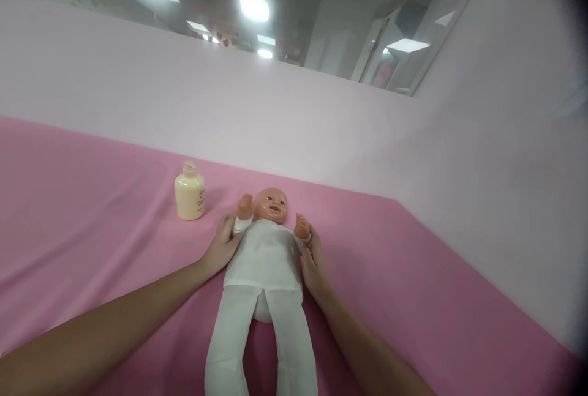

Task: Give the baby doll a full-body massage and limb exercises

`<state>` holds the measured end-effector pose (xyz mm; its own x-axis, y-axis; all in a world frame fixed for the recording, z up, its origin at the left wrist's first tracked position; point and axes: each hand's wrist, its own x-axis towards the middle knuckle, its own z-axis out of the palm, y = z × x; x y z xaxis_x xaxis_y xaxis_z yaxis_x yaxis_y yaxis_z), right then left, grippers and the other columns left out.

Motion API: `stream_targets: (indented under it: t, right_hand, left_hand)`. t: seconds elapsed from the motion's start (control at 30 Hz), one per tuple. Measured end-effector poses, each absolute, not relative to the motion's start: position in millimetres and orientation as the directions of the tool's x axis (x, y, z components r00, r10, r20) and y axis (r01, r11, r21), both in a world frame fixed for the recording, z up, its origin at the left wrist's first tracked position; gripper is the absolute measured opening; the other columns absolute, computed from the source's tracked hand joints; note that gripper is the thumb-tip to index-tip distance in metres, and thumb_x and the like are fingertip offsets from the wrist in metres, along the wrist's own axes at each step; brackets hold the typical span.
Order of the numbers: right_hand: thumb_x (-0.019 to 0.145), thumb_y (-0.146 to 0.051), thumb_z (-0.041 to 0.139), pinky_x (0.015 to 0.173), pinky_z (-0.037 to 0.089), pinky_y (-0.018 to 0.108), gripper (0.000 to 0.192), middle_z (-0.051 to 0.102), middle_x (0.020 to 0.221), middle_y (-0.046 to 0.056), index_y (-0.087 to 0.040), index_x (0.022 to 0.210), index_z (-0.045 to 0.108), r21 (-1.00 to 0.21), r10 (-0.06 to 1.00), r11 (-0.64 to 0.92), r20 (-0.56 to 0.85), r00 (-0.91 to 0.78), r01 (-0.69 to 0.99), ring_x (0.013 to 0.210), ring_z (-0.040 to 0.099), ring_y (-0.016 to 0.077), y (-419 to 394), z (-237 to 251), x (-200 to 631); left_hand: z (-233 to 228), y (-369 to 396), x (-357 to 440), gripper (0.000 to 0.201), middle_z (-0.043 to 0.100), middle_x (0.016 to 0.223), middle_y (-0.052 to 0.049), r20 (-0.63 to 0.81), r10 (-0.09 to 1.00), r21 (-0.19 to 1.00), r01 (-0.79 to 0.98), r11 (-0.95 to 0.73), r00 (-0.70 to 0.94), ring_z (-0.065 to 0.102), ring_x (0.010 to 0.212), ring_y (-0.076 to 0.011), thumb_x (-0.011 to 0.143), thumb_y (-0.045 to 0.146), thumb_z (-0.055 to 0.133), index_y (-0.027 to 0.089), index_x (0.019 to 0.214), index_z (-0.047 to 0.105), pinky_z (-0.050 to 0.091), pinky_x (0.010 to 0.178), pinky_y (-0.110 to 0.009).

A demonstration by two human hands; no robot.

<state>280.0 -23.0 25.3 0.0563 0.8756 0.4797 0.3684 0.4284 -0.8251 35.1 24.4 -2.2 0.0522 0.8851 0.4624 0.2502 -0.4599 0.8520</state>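
A baby doll (264,255) in a white top and white trousers lies on its back, head away from me and both arms raised beside its head. My left hand (223,241) is closed round the doll's sleeved arm on the left, just below the doll's hand. On the other side my right hand (314,261) grips the doll's other sleeved arm near its wrist. Some of my fingers are hidden behind the doll's sleeves.
The doll lies on a pink sheet (367,249) with soft folds at the left. A cream pump bottle (190,194) stands upright left of the doll's head. Behind it rises a pale wall (285,120), with a glossy reflecting panel (294,10) above. Another wall (496,157) closes the right side.
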Motion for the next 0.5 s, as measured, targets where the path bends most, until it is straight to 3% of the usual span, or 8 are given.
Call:
stream_targets:
  t: [0.13,0.23,0.4,0.5]
  right_hand:
    - [0.09,-0.02,0.04,0.116,0.032,0.048,0.05,0.048,0.141,0.005,-0.031,0.137,0.05,-0.675,0.841,0.511,0.521,-0.145,0.532,0.134,0.041,0.0229,-22.6,23.8,281.4]
    - [0.085,-0.013,0.039,0.116,0.033,0.047,0.057,0.047,0.142,0.004,-0.032,0.137,0.051,-0.619,0.826,0.537,0.524,-0.207,0.573,0.135,0.04,0.0224,-21.7,22.1,282.0]
    - [0.086,-0.013,0.039,0.115,0.034,0.046,0.057,0.047,0.141,0.005,-0.032,0.138,0.051,-0.615,0.823,0.537,0.533,-0.197,0.577,0.134,0.041,0.022,-20.6,20.8,281.7]
    - [0.091,-0.021,0.041,0.112,0.039,0.045,0.05,0.046,0.142,0.006,-0.031,0.14,0.047,-0.683,0.857,0.482,0.498,-0.133,0.548,0.133,0.042,0.0227,-21.7,21.1,280.5]
  left_hand:
    - [-1.6,22.9,34.9,0.051,0.054,0.131,-0.006,0.514,0.833,0.745,0.375,-0.552,0.205,0.042,0.126,-0.026,0.086,0.015,0.042,0.029,0.134,0.052,0.026,0.113,-0.05]
    - [-2.0,23.4,34.1,0.058,0.056,0.129,-0.005,0.521,0.821,0.715,0.406,-0.568,0.232,0.045,0.124,-0.025,0.082,0.009,0.039,0.03,0.134,0.054,0.027,0.111,-0.05]
    - [-0.2,22.7,33.8,0.056,0.058,0.128,-0.005,0.516,0.824,0.717,0.41,-0.564,0.233,0.046,0.123,-0.0246,0.083,0.01,0.038,0.03,0.132,0.056,0.029,0.11,-0.048]
    - [1.7,21.4,34.8,0.049,0.057,0.129,-0.005,0.515,0.833,0.742,0.383,-0.551,0.203,0.046,0.124,-0.0252,0.086,0.014,0.04,0.028,0.13,0.054,0.029,0.11,-0.048]
